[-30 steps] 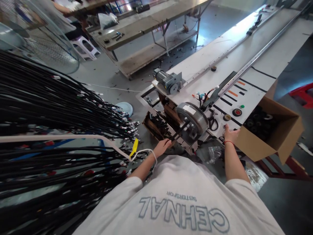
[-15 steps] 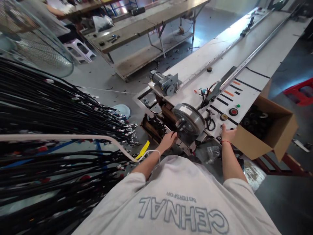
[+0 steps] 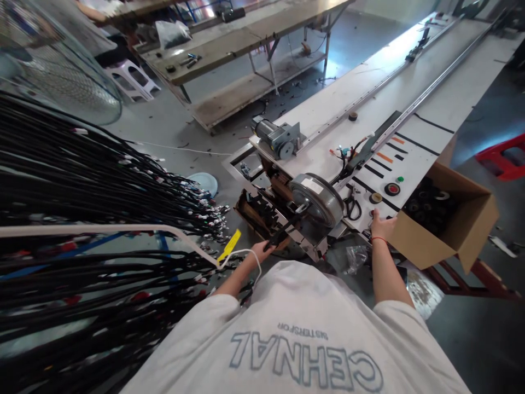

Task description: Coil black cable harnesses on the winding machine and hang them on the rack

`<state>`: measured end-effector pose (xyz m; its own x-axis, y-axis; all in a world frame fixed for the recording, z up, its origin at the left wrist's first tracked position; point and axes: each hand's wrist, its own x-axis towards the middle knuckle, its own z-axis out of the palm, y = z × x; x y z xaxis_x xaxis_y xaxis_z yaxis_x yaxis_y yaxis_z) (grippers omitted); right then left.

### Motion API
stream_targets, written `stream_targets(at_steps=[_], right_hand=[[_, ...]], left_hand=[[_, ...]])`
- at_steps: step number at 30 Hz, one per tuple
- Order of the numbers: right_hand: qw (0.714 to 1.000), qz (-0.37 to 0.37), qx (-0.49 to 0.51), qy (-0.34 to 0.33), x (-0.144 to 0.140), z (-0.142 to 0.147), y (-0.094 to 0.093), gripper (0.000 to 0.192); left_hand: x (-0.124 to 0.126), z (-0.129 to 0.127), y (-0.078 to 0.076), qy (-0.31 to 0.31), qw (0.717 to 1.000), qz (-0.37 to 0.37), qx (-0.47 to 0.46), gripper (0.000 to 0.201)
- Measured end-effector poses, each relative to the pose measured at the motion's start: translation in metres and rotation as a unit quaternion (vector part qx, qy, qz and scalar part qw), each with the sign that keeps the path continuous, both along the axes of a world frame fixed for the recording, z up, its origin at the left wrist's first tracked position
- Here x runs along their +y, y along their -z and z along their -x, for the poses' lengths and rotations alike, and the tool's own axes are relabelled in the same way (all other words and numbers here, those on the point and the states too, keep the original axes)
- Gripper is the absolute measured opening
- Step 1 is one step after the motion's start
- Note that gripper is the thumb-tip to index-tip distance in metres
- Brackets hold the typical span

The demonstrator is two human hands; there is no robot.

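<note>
We stand at the end of a long white tabletop (image 3: 381, 87), where a round grey drum (image 3: 318, 200) sits at the near edge. Beside it to the right is an open cardboard box (image 3: 451, 230). Our left hand (image 3: 261, 250) pinches a black strip (image 3: 283, 232) running up to the drum. Our right hand (image 3: 382, 225) rests spread on the tabletop edge, against the box.
</note>
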<state>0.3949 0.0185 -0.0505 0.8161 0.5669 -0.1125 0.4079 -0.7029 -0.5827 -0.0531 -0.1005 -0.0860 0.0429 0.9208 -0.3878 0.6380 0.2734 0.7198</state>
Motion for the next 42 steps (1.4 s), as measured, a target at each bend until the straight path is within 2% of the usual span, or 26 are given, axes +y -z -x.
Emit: stream_targets(at_steps=[2, 5, 8, 11, 24, 32, 36, 39, 42], right_hand=[[1.0, -0.005, 0.003, -0.004, 0.001, -0.001, 0.002, 0.078], [1.0, -0.011, 0.001, -0.008, 0.001, -0.002, 0.004, 0.079], [1.0, -0.008, 0.005, -0.007, 0.0, -0.001, 0.004, 0.081], [1.0, -0.007, 0.007, -0.009, -0.001, 0.0, 0.003, 0.083], [1.0, -0.004, 0.007, -0.016, -0.001, 0.0, 0.003, 0.083], [1.0, -0.016, 0.002, -0.015, -0.001, 0.001, 0.003, 0.083], [1.0, -0.016, 0.001, -0.007, -0.001, 0.001, 0.004, 0.085], [1.0, -0.011, 0.005, -0.011, -0.001, 0.001, 0.004, 0.086], [1.0, -0.008, 0.005, -0.017, -0.001, 0.0, 0.006, 0.085]], left_hand=[[-0.013, 0.007, -0.004, -0.017, 0.999, -0.032, -0.024, 0.028], [-0.023, 0.005, -0.018, -0.038, 0.997, -0.045, -0.042, 0.031], [-0.022, -0.009, -0.031, -0.03, 0.997, -0.045, -0.057, 0.037], [-0.015, -0.025, -0.037, -0.013, 0.996, -0.049, -0.069, 0.045], [0.025, -0.068, -0.037, -0.013, 0.992, -0.06, -0.108, 0.052], [0.05, -0.087, -0.042, 0.004, 0.989, -0.106, -0.1, 0.046], [0.048, -0.08, -0.032, 0.029, 0.991, -0.112, -0.063, 0.041], [0.036, -0.058, -0.014, 0.068, 0.994, -0.086, -0.019, 0.038], [0.02, -0.029, 0.003, 0.06, 0.997, -0.029, 0.03, 0.032]])
